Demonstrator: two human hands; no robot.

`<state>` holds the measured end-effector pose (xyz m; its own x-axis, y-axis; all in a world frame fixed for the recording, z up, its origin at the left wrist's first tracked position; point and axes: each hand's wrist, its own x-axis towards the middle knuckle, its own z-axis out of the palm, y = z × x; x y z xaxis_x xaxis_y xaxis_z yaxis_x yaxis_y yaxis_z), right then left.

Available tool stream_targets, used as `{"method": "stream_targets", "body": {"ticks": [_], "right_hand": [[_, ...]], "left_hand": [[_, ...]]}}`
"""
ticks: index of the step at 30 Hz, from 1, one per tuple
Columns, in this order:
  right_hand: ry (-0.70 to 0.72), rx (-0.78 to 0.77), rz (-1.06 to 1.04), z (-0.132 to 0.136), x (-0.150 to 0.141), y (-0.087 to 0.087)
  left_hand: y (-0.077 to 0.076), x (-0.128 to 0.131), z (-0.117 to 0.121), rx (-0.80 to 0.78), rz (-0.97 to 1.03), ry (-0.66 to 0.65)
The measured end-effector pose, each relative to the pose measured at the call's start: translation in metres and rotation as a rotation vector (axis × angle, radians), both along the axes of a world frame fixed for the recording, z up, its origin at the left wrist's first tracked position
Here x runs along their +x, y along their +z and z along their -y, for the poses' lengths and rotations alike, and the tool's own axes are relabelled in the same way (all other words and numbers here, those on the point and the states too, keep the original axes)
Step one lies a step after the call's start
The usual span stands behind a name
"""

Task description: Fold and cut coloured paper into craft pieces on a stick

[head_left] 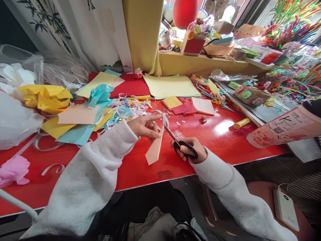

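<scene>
My left hand (147,128) pinches a folded piece of pale peach paper (154,150) that hangs down below the fingers. A thin white curled strip (164,119) sits by the outstretched index finger, at the paper's top end. My right hand (191,147) is closed around the black handles of a pair of scissors (177,140). The blades point up and left, and their tips meet the upper edge of the paper. Beneath both hands is the red table (140,174). A heap of white and blue paper scraps (135,108) lies behind my left hand.
Coloured sheets (77,115) and crumpled yellow paper (46,97) lie at left. Small paper squares (203,105) and two small round metallic items (203,119) lie ahead. At right are a glue stick (241,123), a large tilted cup (283,129) and a flower-decorated basket (253,95).
</scene>
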<state>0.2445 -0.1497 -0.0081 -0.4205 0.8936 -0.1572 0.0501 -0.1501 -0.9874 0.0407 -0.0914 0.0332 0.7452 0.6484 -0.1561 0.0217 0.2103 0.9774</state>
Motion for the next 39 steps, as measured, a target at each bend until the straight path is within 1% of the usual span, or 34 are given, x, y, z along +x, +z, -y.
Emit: {"method": "stream_targets", "body": {"ticks": [3,8,13,17,20,21,22,23,26,28,30,32,35,39], "right_hand": [[0.091,-0.016,0.018,-0.002,0.001,0.000],[0.175,0.014,0.088,-0.004,0.000,0.006],[0.298,0.067,0.080,-0.009,0.000,0.008],[0.378,0.067,0.036,-0.013,0.003,0.007],[0.417,0.088,0.028,-0.015,0.010,0.007],[0.421,0.109,0.043,-0.015,0.013,0.008],[0.426,0.137,0.068,-0.014,0.015,0.009],[0.438,0.163,0.097,-0.013,0.017,0.011],[0.469,0.207,0.148,-0.008,0.016,0.017],[0.436,0.201,0.137,-0.004,0.012,0.021],[0.408,0.187,0.130,-0.001,0.009,0.026],[0.416,0.174,0.143,0.000,0.006,0.029],[0.417,0.144,0.181,-0.001,0.004,0.031],[0.365,0.101,0.213,-0.002,0.001,0.033]], "left_hand": [[0.002,-0.005,-0.002,-0.009,-0.034,-0.049],[0.005,-0.013,-0.009,0.006,-0.097,-0.065],[0.008,-0.014,-0.010,-0.014,-0.057,-0.062],[0.013,-0.015,-0.007,0.002,-0.040,-0.002],[0.019,-0.018,-0.005,0.046,-0.016,0.129],[0.020,-0.020,-0.005,0.064,-0.008,0.163],[0.020,-0.020,-0.005,0.079,-0.004,0.170],[0.020,-0.021,-0.005,0.090,0.001,0.151],[0.014,-0.018,-0.006,0.117,0.015,0.014],[0.008,-0.015,-0.007,0.134,0.026,-0.042],[0.003,-0.013,-0.007,0.145,0.030,-0.072],[0.000,-0.012,-0.008,0.154,0.025,-0.082],[0.000,-0.012,-0.008,0.145,0.010,-0.099],[0.000,-0.010,-0.007,0.108,0.022,-0.144]]}}
